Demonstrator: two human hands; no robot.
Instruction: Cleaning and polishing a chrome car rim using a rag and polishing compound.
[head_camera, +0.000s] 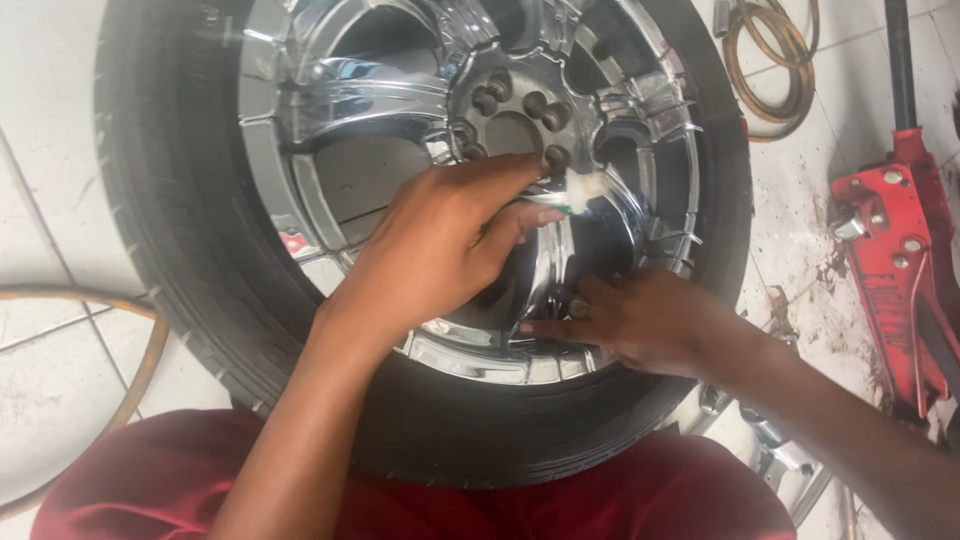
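Observation:
A black tyre with a chrome spoked rim lies flat on the tiled floor in front of me. My left hand is over the rim's lower middle, pinching a small tube with a white tip that points at a spoke near the lug holes. My right hand lies flat on the lower right part of the rim, fingers spread and pointing left, holding nothing.
A red floor jack stands at the right on dirty tiles. A coiled brownish hose lies at the upper right, another hose curves at the left. Metal tools lie by my right forearm. My red-clad lap is below.

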